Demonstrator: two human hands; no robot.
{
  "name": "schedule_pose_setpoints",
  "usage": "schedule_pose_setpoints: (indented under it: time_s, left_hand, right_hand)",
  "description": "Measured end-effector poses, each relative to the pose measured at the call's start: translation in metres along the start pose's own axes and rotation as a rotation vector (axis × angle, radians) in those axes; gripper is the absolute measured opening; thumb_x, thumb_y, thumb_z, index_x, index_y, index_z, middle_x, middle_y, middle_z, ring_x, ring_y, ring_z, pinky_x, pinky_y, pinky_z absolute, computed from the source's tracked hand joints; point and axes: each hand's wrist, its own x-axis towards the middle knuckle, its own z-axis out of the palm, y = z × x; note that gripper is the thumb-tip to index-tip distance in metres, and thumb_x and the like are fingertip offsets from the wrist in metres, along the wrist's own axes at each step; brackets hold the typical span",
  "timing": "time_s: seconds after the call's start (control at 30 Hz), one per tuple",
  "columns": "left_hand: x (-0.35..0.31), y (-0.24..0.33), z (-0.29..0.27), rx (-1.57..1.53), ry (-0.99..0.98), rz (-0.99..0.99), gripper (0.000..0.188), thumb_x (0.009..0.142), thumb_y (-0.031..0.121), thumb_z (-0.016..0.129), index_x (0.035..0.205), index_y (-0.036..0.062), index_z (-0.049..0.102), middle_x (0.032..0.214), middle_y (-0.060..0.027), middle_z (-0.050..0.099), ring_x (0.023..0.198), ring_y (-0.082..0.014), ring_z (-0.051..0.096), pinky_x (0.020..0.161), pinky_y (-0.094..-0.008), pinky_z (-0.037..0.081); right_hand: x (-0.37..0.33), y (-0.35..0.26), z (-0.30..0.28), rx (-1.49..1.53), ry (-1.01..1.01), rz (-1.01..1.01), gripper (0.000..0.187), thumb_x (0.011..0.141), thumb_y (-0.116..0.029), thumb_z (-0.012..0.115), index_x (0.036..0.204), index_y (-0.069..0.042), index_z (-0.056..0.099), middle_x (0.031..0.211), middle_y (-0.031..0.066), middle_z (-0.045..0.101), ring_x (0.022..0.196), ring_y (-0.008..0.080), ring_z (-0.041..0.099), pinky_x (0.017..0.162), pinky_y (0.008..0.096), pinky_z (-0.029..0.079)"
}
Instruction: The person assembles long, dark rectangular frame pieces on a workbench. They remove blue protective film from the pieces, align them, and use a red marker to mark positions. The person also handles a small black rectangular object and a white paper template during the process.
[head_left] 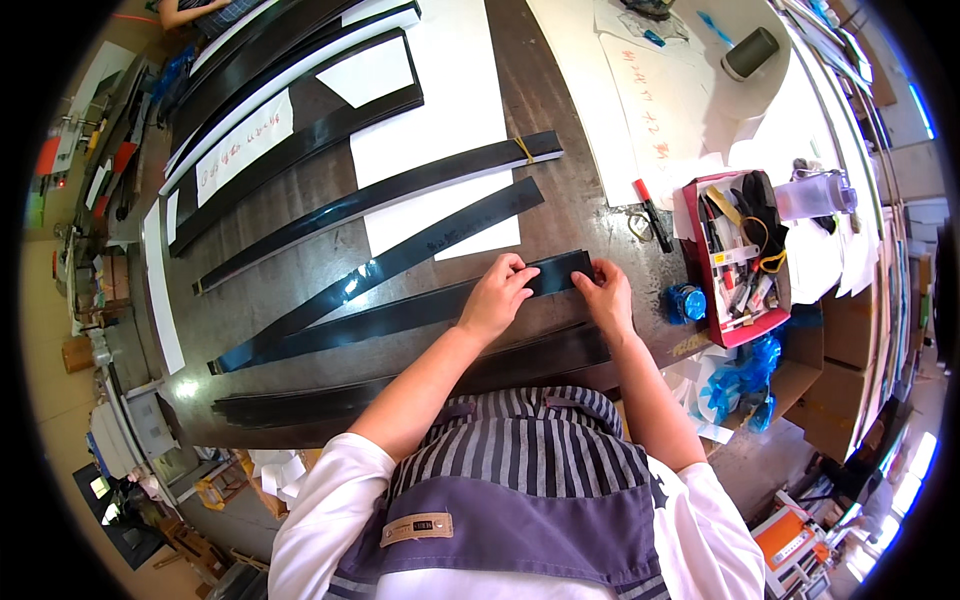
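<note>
A long, glossy black strip [385, 322] lies across the dark table in front of me. My right hand [607, 296] pinches its right end between thumb and fingers. A short way to the left, my left hand [497, 298] is closed over the same strip, fingertips drawn together at its surface. Whatever those fingertips hold is hidden. Another black strip [420, 246] slants up from the left end of the first one and has faint writing on it. Beyond it is a bundle of black strips [400, 196], tied near its right end with a yellow band [523, 148].
Darker strips [430, 383] lie along the table's near edge. Larger black pieces [300, 140] and white sheets [440, 90] cover the far left. At right are a red marker [652, 214], a blue tape roll [686, 303], a red tool box [722, 325] and a clear bottle [812, 196].
</note>
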Motion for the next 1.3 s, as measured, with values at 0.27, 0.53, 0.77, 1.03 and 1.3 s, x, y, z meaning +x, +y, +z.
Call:
schedule_pose_setpoints:
  time_s: [0.27,0.53,0.77,1.03,1.3]
  left_hand:
    - [-0.003,-0.005,-0.003,-0.027,0.040,0.047,0.050,0.076,0.005,0.075,0.123,0.0061,0.058,0.114,-0.0104,0.053,0.094,-0.0277,0.060,0.080,-0.0372,0.051]
    - [-0.003,-0.004,-0.009,-0.095,-0.007,0.035,0.047,0.073,0.008,0.077,0.115,0.0049,0.056,0.117,-0.0109,0.052,0.093,-0.0297,0.060,0.080,-0.0381,0.052]
    - [-0.002,-0.013,-0.010,-0.016,0.064,0.211,0.044,0.068,0.003,0.077,0.103,0.0043,0.051,0.093,-0.0114,0.057,0.086,-0.0309,0.060,0.075,-0.0399,0.050]
    - [-0.006,-0.011,-0.008,-0.003,0.050,0.130,0.054,0.064,-0.003,0.078,0.112,0.0077,0.054,0.102,-0.0112,0.055,0.093,-0.0324,0.060,0.079,-0.0399,0.050]
    - [-0.003,-0.011,-0.008,-0.042,0.097,0.155,0.049,0.066,-0.005,0.072,0.109,0.0084,0.053,0.102,-0.0117,0.055,0.095,-0.0338,0.060,0.078,-0.0409,0.051]
  right_hand:
    - [-0.002,-0.017,0.000,0.621,-0.134,0.261,0.030,0.083,-0.005,0.075,0.108,0.004,0.061,0.092,0.0089,0.067,0.081,0.0161,0.065,0.068,0.0278,0.054]
    - [0.000,-0.010,-0.001,0.623,-0.290,0.233,0.030,0.084,-0.006,0.075,0.109,0.004,0.062,0.095,0.0084,0.066,0.083,0.0169,0.065,0.073,0.0288,0.056]
    - [0.001,-0.014,-0.011,0.773,-0.305,0.362,0.031,0.088,-0.015,0.072,0.110,0.004,0.063,0.095,0.0073,0.066,0.086,0.0149,0.063,0.076,0.0282,0.055]
    - [0.002,-0.005,0.003,0.639,-0.293,0.233,0.026,0.083,-0.007,0.077,0.103,0.001,0.063,0.088,0.0054,0.066,0.078,0.0144,0.063,0.074,0.0293,0.054]
    - [-0.001,-0.013,0.001,0.672,-0.244,0.281,0.020,0.083,-0.007,0.077,0.096,-0.001,0.063,0.087,0.0040,0.067,0.077,0.0130,0.061,0.069,0.0257,0.051]
